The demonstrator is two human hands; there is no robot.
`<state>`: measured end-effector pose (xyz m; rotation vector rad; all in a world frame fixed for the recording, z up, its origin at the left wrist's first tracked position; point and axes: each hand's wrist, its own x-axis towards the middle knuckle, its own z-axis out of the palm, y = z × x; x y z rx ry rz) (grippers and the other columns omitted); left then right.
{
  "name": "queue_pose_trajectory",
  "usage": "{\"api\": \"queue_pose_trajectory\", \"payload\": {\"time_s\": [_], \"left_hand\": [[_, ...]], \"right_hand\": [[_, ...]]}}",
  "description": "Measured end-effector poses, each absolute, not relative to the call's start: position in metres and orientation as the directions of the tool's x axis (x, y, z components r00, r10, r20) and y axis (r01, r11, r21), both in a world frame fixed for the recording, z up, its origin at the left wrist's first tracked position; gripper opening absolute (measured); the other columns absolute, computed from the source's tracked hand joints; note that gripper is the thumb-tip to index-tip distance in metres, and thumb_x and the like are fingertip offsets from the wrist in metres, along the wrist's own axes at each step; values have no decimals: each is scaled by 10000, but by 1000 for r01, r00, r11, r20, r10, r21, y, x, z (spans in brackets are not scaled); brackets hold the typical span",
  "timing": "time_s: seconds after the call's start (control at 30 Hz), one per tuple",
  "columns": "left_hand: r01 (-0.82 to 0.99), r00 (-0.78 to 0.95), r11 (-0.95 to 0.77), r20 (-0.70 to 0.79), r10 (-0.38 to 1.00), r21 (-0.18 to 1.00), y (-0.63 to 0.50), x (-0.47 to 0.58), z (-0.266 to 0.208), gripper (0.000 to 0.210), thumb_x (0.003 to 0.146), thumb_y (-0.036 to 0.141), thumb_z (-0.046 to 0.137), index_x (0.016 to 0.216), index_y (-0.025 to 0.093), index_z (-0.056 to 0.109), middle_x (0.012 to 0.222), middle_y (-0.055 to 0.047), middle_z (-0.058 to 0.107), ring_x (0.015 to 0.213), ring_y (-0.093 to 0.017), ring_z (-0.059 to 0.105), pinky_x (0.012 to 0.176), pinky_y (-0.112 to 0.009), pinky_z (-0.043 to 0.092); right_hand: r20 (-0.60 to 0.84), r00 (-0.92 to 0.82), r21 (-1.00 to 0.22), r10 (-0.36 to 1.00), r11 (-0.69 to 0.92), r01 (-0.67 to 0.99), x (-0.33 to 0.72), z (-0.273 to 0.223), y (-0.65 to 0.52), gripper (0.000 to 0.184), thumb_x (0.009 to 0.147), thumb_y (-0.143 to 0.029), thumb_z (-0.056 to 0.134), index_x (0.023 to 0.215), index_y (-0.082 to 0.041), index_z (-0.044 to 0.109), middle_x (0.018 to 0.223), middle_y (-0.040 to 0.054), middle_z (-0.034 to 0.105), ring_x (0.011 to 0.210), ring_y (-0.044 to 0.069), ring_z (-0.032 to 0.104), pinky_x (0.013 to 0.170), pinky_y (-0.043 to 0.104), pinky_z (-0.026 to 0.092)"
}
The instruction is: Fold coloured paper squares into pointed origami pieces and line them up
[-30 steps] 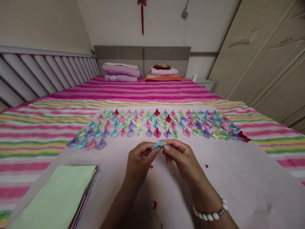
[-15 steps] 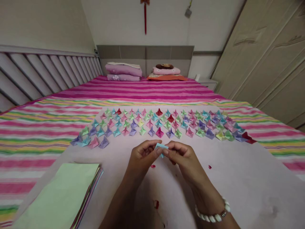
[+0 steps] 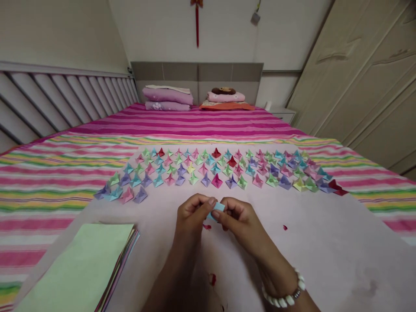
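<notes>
A small folded piece of light blue paper (image 3: 218, 206) is pinched between both hands, above the pale board. My left hand (image 3: 193, 216) grips its left side, thumb on top. From the right, my right hand (image 3: 238, 218) holds it with the thumb pressed on its front face; the fingers behind are partly hidden. Beyond the hands stand rows of small folded paper boats (image 3: 217, 180) in pink, green, blue, purple, yellow and red. A stack of coloured paper sheets (image 3: 81, 264), pale green on top, lies at the lower left.
The pale pink board (image 3: 325, 242) rests on a striped bedspread (image 3: 29, 216). Small red marks or scraps (image 3: 212, 279) show on the board near my forearms. Folded bedding (image 3: 167, 95) lies by the headboard (image 3: 182, 71). A slatted rail (image 3: 71, 95) runs along the left, a wardrobe (image 3: 364, 86) stands right.
The blue paper has been turned, so a flat, squarish face now shows. Both hands have shifted slightly left and down, and the left thumb has moved to the paper's upper edge.
</notes>
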<state>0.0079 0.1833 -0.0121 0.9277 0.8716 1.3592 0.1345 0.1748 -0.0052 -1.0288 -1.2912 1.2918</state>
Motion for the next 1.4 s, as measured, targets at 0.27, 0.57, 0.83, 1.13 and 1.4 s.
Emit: {"api": "queue_pose_trajectory", "payload": {"time_s": [0.27, 0.57, 0.83, 1.13, 1.4], "left_hand": [[-386, 33, -57, 76, 997, 921, 181, 7, -2, 188, 728, 307, 734, 635, 157, 668, 568, 21, 602, 518, -82, 509, 510, -201, 401], [-433, 12, 49, -48, 999, 900, 182, 7, -13, 224, 734, 341, 733, 665, 148, 641, 556, 27, 557, 495, -80, 476, 453, -190, 360], [-386, 48, -29, 51, 998, 922, 184, 6, -9, 249, 738, 356, 729, 642, 150, 628, 529, 21, 563, 479, -102, 508, 465, -218, 401], [-292, 49, -9, 25, 998, 957, 183, 8, -8, 274, 758, 405, 709, 684, 160, 612, 511, 36, 540, 483, -97, 499, 466, -201, 364], [-290, -11, -90, 90, 996, 953, 184, 6, -7, 226, 737, 331, 709, 607, 166, 626, 521, 36, 528, 511, -97, 469, 505, -214, 384]], "right_hand": [[70, -211, -995, 975, 54, -79, 135, -8, 175, 393, 717, -510, 740, 633, -158, 586, 538, -43, 487, 500, 94, 407, 486, 233, 303], [149, -217, -989, 965, 151, -11, 127, -9, 170, 326, 840, -446, 610, 671, -184, 515, 615, -35, 475, 575, 112, 400, 536, 250, 318], [82, -270, -991, 959, 50, -124, 132, -7, 173, 396, 776, -530, 669, 667, -164, 564, 593, -22, 527, 524, 104, 449, 503, 237, 350], [122, -180, -989, 976, 105, -105, 131, -12, 176, 413, 806, -534, 653, 633, -173, 549, 547, -30, 536, 491, 92, 411, 483, 228, 313], [53, -142, -982, 988, 26, -189, 130, -9, 177, 372, 654, -491, 807, 696, -163, 637, 522, -49, 537, 487, 100, 482, 506, 235, 390]]}}
